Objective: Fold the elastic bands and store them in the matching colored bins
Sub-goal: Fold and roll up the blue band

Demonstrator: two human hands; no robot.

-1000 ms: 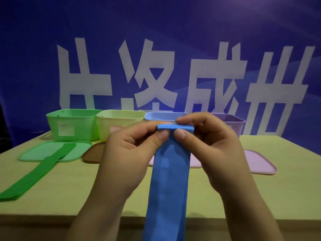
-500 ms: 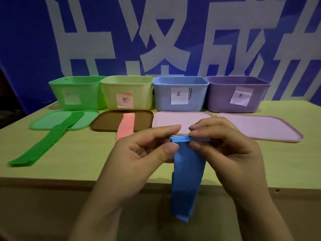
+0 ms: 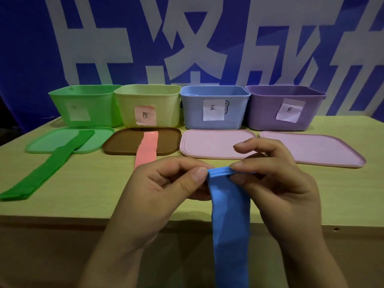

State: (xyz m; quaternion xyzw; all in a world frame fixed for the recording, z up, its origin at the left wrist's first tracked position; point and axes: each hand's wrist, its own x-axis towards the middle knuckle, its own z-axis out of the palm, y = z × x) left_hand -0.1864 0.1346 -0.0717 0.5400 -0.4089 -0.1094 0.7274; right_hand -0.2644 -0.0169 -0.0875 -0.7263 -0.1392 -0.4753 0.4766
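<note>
While four open bins stand in a row at the back of the table (image 3: 83, 200), each has its lid laid flat in front of it, which keeps the mouths free for dropping bands in. At far left, the green band (image 3: 47, 171) lies stretched out, one end on the green lid (image 3: 52, 140) before the green bin (image 3: 87, 104), seemingly staged beside its own colour. Next along, the pink band (image 3: 146, 148) lies across the brown lid (image 3: 124, 144) below the yellow-green bin (image 3: 149, 104), whose pink label probably marks it as the pink one. Nearer, the left hand (image 3: 158, 194) has thumb and forefinger closed on the left edge of the blue band (image 3: 228, 215), while the right hand (image 3: 276, 183) pinches the stacked top edges from the other side, forefinger raised clear. Held so, the layers stay aligned and the tail hangs straight below the table edge, ready for another fold. Behind them wait the blue bin (image 3: 214, 109) and the purple bin (image 3: 284, 109).
</note>
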